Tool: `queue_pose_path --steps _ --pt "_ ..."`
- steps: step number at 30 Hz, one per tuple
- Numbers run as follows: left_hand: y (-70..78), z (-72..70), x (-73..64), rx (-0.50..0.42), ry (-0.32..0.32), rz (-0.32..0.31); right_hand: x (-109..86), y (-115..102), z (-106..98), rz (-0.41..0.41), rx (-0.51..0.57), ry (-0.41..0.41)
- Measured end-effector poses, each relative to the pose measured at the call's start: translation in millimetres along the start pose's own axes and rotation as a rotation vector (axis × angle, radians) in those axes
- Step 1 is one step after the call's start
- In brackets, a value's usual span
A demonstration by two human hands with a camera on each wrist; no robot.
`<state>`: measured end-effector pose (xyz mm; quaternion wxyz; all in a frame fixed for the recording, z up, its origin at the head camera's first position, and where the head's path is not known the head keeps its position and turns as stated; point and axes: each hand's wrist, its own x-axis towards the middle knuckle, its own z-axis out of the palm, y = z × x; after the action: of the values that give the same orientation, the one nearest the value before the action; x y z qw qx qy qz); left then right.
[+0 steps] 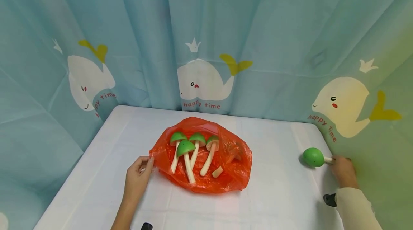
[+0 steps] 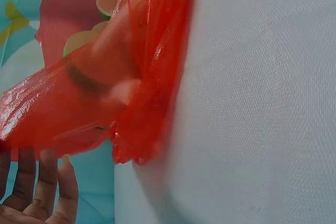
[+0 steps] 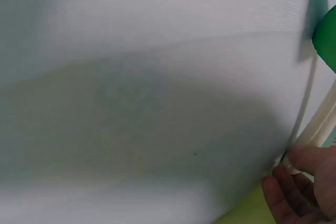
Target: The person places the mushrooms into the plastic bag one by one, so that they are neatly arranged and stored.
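Observation:
My left hand (image 1: 138, 177) pinches the left edge of a red plastic bag (image 1: 222, 183) between thumb and fingers. Lying in the bag's wide mouth are several toy mushrooms with green caps and pale stems, one mushroom (image 1: 185, 148) in front of the others. Part of the load on the bag's right side is hidden under red film. At the table's right edge, my right hand (image 1: 344, 172) grips another green-capped mushroom (image 1: 313, 157) by the lower end of its stem. In the right wrist view thumb and fingers close round that stem (image 3: 320, 121), the cap pointing away from the hand.
A white-covered table (image 1: 274, 194) carries everything. Behind it and along both sides hangs a blue-green curtain (image 1: 277, 43) printed with whales. A black strap piece (image 1: 330, 200) shows at the right wrist, next to a cream sleeve (image 1: 356, 208).

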<state>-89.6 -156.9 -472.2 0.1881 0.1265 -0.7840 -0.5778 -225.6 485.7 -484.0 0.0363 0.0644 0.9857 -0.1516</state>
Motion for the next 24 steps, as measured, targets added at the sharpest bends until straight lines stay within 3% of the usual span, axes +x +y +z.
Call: queue_pose_path --steps 9,13,18,24 --pt "4.4 1.6 2.8 -0.011 -0.006 0.007 -6.7 5 4 -0.002 0.005 0.052" --pt "18.3 1.6 1.1 -0.028 -0.021 0.021 -11.9 5 4 0.02 0.022 0.065" --pt "35.3 1.1 -3.0 -0.048 -0.035 0.028 -17.4 4 4 -0.037 0.02 0.138" --pt "11.2 2.2 -2.8 -0.033 -0.045 -0.021 -30.7 4 8 -0.031 0.048 0.173"
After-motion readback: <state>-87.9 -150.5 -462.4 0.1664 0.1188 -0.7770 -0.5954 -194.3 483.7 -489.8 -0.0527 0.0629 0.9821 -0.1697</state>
